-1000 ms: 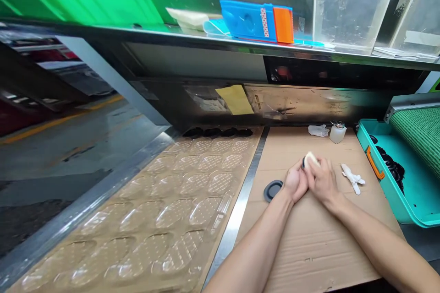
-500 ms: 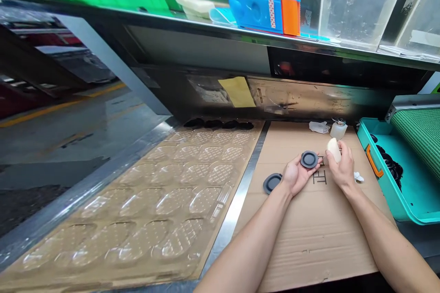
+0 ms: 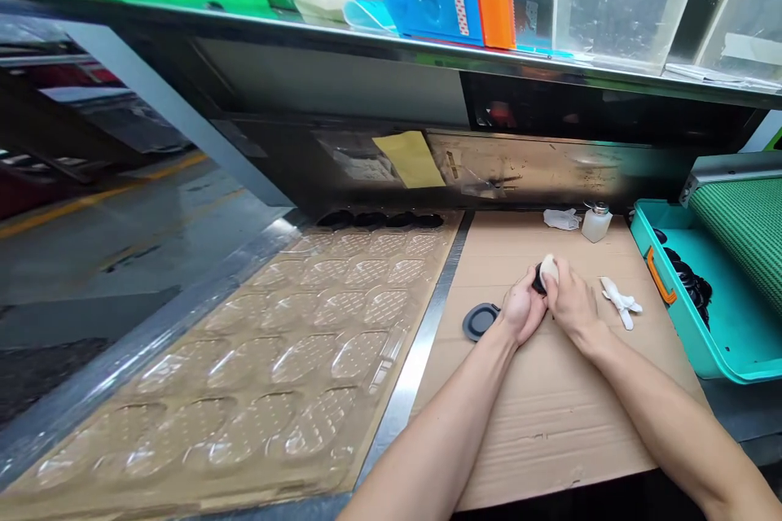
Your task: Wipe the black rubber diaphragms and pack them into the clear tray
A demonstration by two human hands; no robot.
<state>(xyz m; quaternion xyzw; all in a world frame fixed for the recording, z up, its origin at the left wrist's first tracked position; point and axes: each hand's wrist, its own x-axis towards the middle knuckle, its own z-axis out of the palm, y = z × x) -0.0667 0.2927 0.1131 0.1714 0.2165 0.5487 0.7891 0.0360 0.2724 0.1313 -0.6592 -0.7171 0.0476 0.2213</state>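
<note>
My left hand [image 3: 520, 311] holds a small round black part [image 3: 538, 280], mostly hidden behind the fingers and the pad. Pressed against that part is a cream-coloured sponge pad [image 3: 549, 267], gripped by my right hand [image 3: 572, 298]. Both hands meet above the cardboard sheet [image 3: 538, 423]. Beside my left wrist a dark grey oval part [image 3: 480, 321] lies flat on the cardboard. A crumpled white cloth or glove piece [image 3: 621, 305] rests to the right of my right hand.
A clear moulded tray [image 3: 274, 342] spreads out on the left, with black parts [image 3: 400, 221] in its far row. At the back stand a small pump bottle [image 3: 597, 222] and white tissue [image 3: 562, 219]. A teal bin [image 3: 745, 350] with black parts is on the right, under a shelf [image 3: 342, 39].
My right hand has moved left, bringing the sponge pad onto the round part in my left hand. The left hand has turned that part upright. The view has shifted slightly.
</note>
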